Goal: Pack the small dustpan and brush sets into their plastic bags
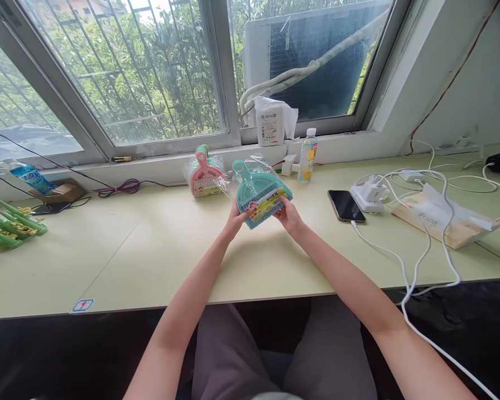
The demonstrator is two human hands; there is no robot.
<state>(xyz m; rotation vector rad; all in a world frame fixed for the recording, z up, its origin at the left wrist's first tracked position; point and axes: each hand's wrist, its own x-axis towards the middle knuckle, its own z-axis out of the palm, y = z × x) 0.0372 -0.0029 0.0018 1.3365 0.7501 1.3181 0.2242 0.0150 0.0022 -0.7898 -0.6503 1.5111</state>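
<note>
Both hands hold a teal mini dustpan and brush set in clear plastic wrap above the table. Its round-holed handle points up and left, and a yellow label crosses the bristles. My left hand grips the lower left side, thumb on the front. On the lower right edge, my right hand is closed with its thumb over the label. Fingers behind the set are hidden. Just behind and to the left stands a stack of wrapped dustpan sets, a pink one in front.
A drink bottle, a tissue pack and the window line the back. To the right are a phone, a charger block, white cables and a tissue packet. Green stalks lie far left on the table.
</note>
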